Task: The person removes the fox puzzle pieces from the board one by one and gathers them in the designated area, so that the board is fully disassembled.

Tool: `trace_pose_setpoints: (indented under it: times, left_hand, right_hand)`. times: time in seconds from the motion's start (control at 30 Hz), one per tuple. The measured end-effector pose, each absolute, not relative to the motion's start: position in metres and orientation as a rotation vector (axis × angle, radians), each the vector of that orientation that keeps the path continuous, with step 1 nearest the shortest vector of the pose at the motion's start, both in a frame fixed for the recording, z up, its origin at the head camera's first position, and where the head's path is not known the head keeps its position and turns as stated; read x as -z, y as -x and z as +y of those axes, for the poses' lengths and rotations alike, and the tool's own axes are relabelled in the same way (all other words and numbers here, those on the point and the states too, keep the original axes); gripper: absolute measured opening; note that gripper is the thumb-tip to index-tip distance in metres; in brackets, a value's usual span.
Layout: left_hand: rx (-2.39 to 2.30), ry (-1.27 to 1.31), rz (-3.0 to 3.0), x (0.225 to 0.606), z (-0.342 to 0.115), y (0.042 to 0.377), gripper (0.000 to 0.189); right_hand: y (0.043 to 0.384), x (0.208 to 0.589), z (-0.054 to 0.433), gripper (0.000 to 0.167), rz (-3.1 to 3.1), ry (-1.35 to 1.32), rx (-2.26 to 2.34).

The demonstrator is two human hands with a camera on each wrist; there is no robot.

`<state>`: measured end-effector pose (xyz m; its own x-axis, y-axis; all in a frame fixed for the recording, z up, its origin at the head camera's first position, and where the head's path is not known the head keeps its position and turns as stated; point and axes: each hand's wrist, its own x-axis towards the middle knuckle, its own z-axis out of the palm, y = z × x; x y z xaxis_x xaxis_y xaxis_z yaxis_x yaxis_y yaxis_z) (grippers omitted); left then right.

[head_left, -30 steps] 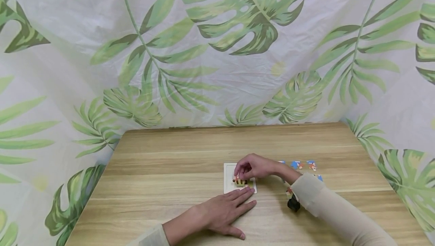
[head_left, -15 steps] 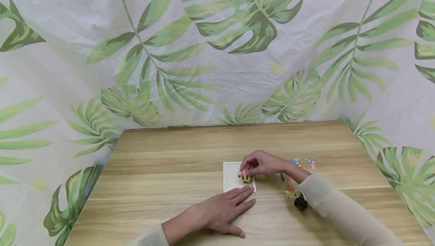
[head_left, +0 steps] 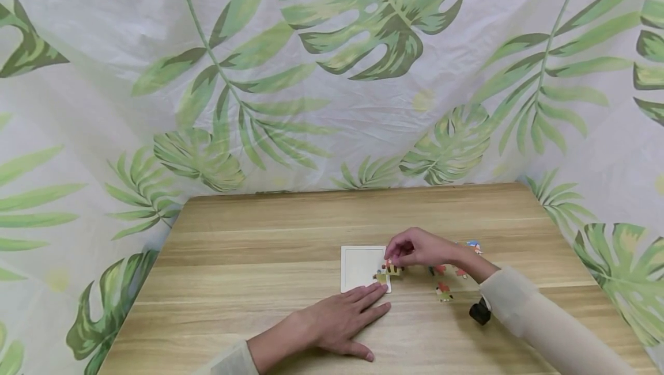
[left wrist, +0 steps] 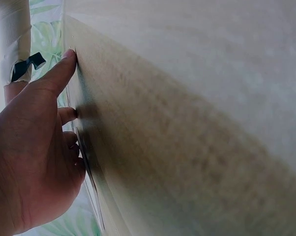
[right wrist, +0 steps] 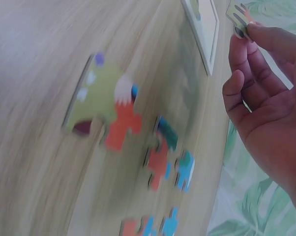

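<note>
My right hand (head_left: 420, 247) pinches a small jigsaw piece (head_left: 392, 269) between thumb and fingers, raised at the right edge of a white puzzle tray (head_left: 358, 261). Yellow-green with dark stripes, that piece (right wrist: 240, 15) shows at the top of the right wrist view. In the tray's lower right corner lies another puzzle piece (head_left: 381, 277), partly covered by fingertips. My left hand (head_left: 344, 317) lies palm down with straight fingers, their tips on the tray's near right corner. In the left wrist view the left thumb (left wrist: 59, 73) stretches along the tabletop.
Several loose jigsaw pieces lie right of the tray. The nearest is a green and red piece (head_left: 443, 292); a blue-edged piece (head_left: 474, 246) lies farther back. A black device (head_left: 480, 311) hangs at the right wrist. A leaf-print cloth (head_left: 311, 104) stands behind the wooden table (head_left: 249, 283).
My right hand has moved right with the pinched jigsaw piece, from over the tray to its right edge, uncovering the piece in the corner. The left hand has stayed in place.
</note>
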<state>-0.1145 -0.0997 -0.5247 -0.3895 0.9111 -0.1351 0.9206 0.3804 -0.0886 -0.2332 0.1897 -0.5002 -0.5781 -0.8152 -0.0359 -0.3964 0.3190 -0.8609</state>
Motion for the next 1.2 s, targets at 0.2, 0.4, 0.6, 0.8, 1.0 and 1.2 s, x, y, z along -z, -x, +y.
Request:
trace_pose_setpoints:
  times: [0.2,0.4,0.6,0.8,1.0,1.2]
  left_hand:
    - [0.211,-1.678,2.548,0.524,-0.099,0.114,0.093]
    - [0.201,-1.680,2.562,0.524,-0.098,0.113,0.093]
    - [0.173,-1.667,2.566,0.522,-0.098,0.112,0.092]
    - [0.169,-1.671,2.568,0.522,-0.097,0.112,0.092]
    - [0.168,-1.679,2.556,0.521,-0.096,0.113,0.092]
    - [0.189,-1.678,2.554,0.521,-0.096,0.113,0.092]
  right_hand:
    - [0.228,0.497,0.209,0.013,2.141,1.080,1.160]
    - [0.223,0.497,0.228,0.012,2.158,1.034,1.151]
    - [0.218,0.495,0.242,0.011,2.149,1.017,1.166]
    - [0.212,0.491,0.254,0.011,2.144,1.024,1.165]
    - [0.206,0.493,0.268,0.010,2.133,1.031,1.162]
    - [0.201,0.495,0.284,0.012,2.118,1.044,1.179]
